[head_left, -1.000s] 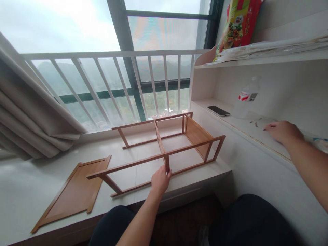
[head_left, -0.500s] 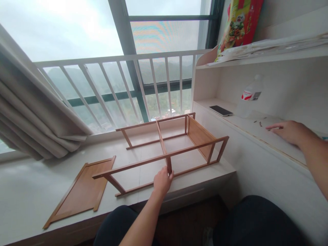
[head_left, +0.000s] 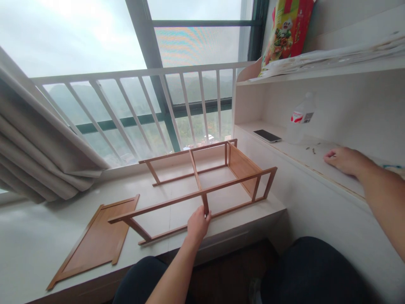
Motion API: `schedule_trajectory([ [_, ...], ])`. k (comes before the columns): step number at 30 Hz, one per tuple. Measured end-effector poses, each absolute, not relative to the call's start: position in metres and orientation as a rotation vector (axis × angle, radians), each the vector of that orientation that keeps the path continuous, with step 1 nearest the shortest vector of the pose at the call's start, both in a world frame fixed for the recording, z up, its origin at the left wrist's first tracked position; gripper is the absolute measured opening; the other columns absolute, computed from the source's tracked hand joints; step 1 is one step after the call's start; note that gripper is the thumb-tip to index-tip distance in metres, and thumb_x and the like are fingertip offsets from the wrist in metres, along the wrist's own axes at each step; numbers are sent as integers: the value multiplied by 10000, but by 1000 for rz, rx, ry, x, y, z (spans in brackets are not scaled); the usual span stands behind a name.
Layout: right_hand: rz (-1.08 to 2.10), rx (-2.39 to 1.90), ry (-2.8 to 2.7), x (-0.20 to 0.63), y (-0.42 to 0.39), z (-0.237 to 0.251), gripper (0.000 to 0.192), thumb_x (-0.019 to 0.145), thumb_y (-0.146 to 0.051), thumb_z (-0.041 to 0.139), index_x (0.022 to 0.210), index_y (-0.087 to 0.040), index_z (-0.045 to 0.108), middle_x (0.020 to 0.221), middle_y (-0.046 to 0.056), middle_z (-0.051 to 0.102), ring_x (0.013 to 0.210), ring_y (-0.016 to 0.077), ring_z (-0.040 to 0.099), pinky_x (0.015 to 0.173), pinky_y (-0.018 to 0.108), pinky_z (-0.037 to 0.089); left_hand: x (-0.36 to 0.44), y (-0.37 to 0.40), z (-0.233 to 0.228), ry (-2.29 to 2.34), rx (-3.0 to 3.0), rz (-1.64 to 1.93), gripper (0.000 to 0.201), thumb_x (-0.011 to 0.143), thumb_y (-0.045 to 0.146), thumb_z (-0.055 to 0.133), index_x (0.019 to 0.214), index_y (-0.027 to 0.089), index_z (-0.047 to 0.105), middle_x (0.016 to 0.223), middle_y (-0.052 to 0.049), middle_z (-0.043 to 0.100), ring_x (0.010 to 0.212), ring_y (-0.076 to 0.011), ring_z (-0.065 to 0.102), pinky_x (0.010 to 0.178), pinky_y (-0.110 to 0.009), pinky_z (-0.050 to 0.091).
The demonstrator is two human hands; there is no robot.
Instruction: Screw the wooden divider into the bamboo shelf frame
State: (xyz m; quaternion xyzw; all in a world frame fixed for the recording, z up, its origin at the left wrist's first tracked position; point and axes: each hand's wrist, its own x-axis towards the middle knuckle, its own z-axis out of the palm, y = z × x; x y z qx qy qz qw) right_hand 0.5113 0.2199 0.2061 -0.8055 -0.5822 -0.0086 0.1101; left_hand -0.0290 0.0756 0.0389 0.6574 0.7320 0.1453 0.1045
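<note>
Steadying the wooden frame [head_left: 202,181] with left hand [head_left: 198,223] fingers clasping its middle post, the right hand [head_left: 344,160], fingers curled, rests beside small screws [head_left: 311,149] on the shelf [head_left: 335,177].

On your shelf [head_left: 316,162] lie a phone [head_left: 267,135] and a plastic bottle [head_left: 299,119]; above them, a colourful bag [head_left: 286,29]. A curtain [head_left: 38,147] hangs left of your window railing [head_left: 133,76].
</note>
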Motion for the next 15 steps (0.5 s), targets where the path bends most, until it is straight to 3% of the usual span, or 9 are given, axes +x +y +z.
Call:
schedule_trajectory([
  [6,15,-2354,-1692,501,218,219,89,823,-239,625,800,-162,665,827,127,689,662,190,537,665,302,378,-29,74,40,2145,1938,410,270,956,436,427,995,210,569,963,-54,677,864,-203,636,730,-300,416],
  [10,-14,-2209,-1659,462,194,247,89,804,-266,640,828,-180,648,752,85,675,638,188,538,623,296,364,-31,64,55,2221,1964,372,316,929,486,469,961,191,576,985,-94,651,949,-250,602,790,-337,430],
  [13,164,-1827,-1743,401,156,257,165,809,-330,612,896,-195,649,709,40,668,605,172,544,596,272,366,-36,54,77,2175,1981,588,250,928,424,484,938,196,585,995,-92,631,971,-243,572,850,-355,433],
  [15,299,-1611,-1776,351,125,249,276,811,-429,588,942,-195,653,619,13,617,489,150,462,501,265,318,-39,47,91,1979,1954,809,228,931,389,472,872,206,595,942,-66,633,930,-212,574,858,-336,439],
])
